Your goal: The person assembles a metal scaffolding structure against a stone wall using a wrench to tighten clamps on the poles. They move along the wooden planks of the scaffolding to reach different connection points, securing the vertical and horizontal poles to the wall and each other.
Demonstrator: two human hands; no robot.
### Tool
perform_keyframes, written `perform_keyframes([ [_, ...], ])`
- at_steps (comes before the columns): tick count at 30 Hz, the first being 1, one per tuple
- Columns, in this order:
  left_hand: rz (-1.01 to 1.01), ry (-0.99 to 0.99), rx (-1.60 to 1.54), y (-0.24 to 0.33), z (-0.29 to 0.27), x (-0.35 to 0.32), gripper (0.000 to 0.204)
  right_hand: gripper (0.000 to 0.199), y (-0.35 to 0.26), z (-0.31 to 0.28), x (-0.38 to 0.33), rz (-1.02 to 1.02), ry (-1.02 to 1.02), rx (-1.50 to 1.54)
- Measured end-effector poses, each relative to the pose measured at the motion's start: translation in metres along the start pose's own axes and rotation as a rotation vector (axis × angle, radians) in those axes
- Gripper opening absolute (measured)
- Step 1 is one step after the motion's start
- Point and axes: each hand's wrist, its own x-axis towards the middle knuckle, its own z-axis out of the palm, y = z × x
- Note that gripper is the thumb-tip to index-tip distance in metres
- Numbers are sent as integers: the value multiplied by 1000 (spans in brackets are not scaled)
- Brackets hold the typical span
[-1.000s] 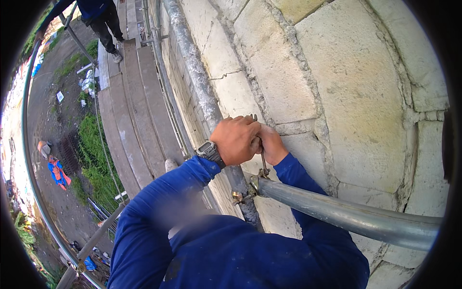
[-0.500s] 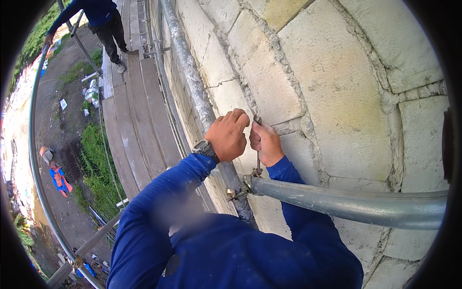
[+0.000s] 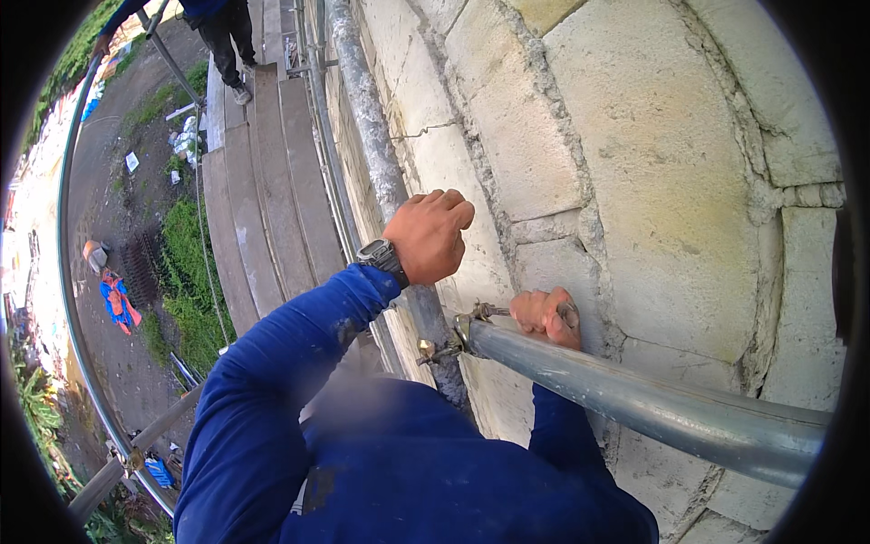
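Observation:
My right hand (image 3: 546, 315) is closed round a metal spanner (image 3: 497, 310), just above the thick horizontal scaffold tube. The spanner's far end meets the metal coupler (image 3: 464, 332), where this tube joins the upright pole. The hand hides most of the handle. My left hand (image 3: 431, 238), with a dark watch (image 3: 381, 258) at its wrist, is raised beside the upright pole (image 3: 372, 118). Its fingers are curled in, and the palm side is hidden. A second coupler bolt (image 3: 428, 348) juts from the pole's left side.
The grey horizontal tube (image 3: 652, 394) crosses in front of a pale stone wall (image 3: 671, 181). On the left runs a plank walkway (image 3: 272, 199), where another person (image 3: 227, 41) stands holding the curved guard rail (image 3: 72, 299). Ground with grass lies far below.
My right hand has swung down and right with the spanner, which has gone from upright to nearly level. My left hand has drawn slightly away from it. The whole view has shifted a little.

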Motion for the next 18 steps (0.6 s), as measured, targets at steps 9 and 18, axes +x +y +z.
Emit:
perform_keyframes([
  [9,-9,-61,29,2,2,0,13,44,2,-11,-2,2,102,-112],
  [18,-11,-63,35,-1,-1,0,17,46,2,12,65,334,462,-204],
])
